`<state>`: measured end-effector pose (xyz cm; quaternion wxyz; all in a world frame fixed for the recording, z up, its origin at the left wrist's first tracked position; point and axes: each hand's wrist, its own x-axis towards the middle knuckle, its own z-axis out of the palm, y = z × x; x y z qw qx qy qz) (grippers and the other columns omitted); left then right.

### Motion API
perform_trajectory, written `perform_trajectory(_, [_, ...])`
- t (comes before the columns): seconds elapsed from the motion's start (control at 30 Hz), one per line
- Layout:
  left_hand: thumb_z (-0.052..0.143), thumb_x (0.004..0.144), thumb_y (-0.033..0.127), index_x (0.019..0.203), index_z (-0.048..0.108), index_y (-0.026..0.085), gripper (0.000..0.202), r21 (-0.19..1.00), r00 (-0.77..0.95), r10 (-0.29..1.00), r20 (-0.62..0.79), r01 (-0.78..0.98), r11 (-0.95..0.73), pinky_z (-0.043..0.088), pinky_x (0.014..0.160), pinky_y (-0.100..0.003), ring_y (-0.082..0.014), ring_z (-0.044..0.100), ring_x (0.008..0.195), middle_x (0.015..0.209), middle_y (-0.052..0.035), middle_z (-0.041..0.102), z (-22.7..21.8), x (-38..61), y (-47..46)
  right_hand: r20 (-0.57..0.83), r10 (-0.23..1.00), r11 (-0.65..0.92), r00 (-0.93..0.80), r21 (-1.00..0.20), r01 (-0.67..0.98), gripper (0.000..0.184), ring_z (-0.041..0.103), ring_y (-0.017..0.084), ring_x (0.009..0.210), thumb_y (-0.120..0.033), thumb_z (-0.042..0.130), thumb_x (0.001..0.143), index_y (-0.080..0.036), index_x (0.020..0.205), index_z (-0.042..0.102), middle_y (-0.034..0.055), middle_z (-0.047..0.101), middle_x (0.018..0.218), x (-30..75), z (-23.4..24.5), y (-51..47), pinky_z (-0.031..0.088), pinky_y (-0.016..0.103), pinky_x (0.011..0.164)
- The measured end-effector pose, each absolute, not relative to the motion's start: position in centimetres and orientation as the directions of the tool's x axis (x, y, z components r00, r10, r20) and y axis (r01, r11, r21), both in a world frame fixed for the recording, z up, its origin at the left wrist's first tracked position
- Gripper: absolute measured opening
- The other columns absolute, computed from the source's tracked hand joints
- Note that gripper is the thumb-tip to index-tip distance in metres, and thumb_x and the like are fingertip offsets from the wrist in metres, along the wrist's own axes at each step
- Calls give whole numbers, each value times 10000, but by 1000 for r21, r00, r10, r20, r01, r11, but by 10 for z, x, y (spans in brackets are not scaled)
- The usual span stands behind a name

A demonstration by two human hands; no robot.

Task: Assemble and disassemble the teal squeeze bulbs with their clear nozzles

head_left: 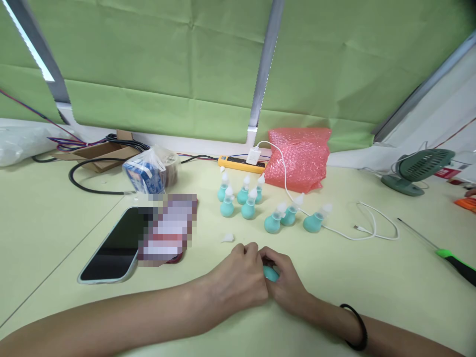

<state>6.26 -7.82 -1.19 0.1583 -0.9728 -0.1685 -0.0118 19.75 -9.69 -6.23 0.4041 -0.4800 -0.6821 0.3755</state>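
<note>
My right hand (286, 280) is wrapped round a teal squeeze bulb (271, 273), which shows between thumb and fingers. Pressed against it from the left, my left hand (241, 277) is closed, its fingertips turned away, so what it grips is hidden. Just beyond the hands lies a small translucent white tip (228, 238). Several teal bulb nasal aspirators with clear necks and white tips stand farther back, one of them an upright aspirator (248, 209). To the right of that group, a few lean over, including a tilted aspirator (313, 221).
Two phones, a dark-screened phone (115, 248) and a red-cased phone (169, 230), lie at left. Behind are a bagged blue box (145, 173), a yellow power strip (238, 163) and pink bubble wrap (297, 161). A white cable (366, 238), screwdriver (446, 254) and green fan (424, 166) occupy the right.
</note>
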Motion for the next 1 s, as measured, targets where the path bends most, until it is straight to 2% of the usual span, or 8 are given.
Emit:
perform_trajectory(0.17, [519, 674, 1, 540, 506, 122, 181, -286, 949, 314, 14, 304, -909, 399, 430, -267, -214, 498, 613, 577, -91, 552, -2, 61, -70, 138, 971, 190, -195, -942, 278, 69, 431, 109, 580, -182, 536, 672, -175, 670, 467, -29, 478, 606, 199, -63, -93, 365, 219, 546])
perform_trajectory(0.37, [534, 654, 13, 589, 517, 114, 121, -322, 959, 251, 134, 281, -904, 390, 429, -245, -201, 482, 611, 571, -86, 528, 17, 50, -80, 78, 993, 94, -85, -975, 201, 199, 465, 119, 598, -349, 508, 750, -170, 680, 455, -14, 480, 615, 205, -63, -84, 380, 229, 561])
perform_trajectory(0.43, [561, 608, -2, 590, 515, 119, 131, -290, 974, 226, 34, 226, -930, 374, 423, -238, -190, 484, 584, 567, -58, 519, 27, 43, -74, 90, 994, 101, -64, -973, 209, 210, 476, 123, 606, -365, 509, 752, -171, 689, 460, -7, 491, 628, 205, -63, -87, 387, 232, 567])
perform_trajectory(0.5, [544, 575, -38, 589, 505, 129, 172, -263, 954, 300, 4, 291, -920, 342, 413, -231, -184, 493, 567, 562, -35, 516, 31, 35, -59, 127, 990, 138, -60, -961, 238, 183, 488, 125, 618, -342, 530, 738, -172, 700, 473, 0, 509, 651, 204, -63, -91, 399, 234, 581])
perform_trajectory(0.63, [434, 691, 9, 566, 498, 131, 186, -245, 854, 518, 37, 511, -824, 277, 389, -238, -149, 475, 453, 528, -33, 493, 13, 24, -18, 192, 977, 213, -97, -924, 318, 117, 484, 119, 599, -248, 577, 680, -180, 741, 505, -7, 517, 660, 202, -63, -98, 408, 227, 561])
perform_trajectory(0.73, [401, 688, -38, 589, 504, 124, 217, -242, 843, 537, 31, 528, -814, 293, 413, -235, -151, 507, 490, 562, -42, 516, -9, 19, 0, 189, 975, 219, -119, -911, 351, 145, 486, 120, 610, -215, 603, 645, -185, 751, 509, -11, 518, 681, 201, -64, -98, 407, 221, 554])
perform_trajectory(0.87, [412, 698, -44, 624, 509, 131, 214, -231, 852, 524, 7, 511, -828, 300, 435, -227, -153, 533, 546, 609, -35, 538, -15, 17, 1, 121, 985, 156, -122, -928, 338, 153, 450, 103, 563, -278, 583, 685, -189, 751, 478, -30, 471, 641, 201, -66, -96, 381, 205, 511])
perform_trajectory(1.0, [377, 814, 97, 638, 501, 135, 219, -208, 849, 528, 26, 522, -828, 271, 417, -234, -154, 515, 498, 562, -30, 521, 5, 27, -13, 130, 985, 161, -111, -928, 337, 145, 435, 110, 612, -307, 532, 738, -189, 759, 450, -16, 456, 681, 202, -65, -95, 380, 216, 555])
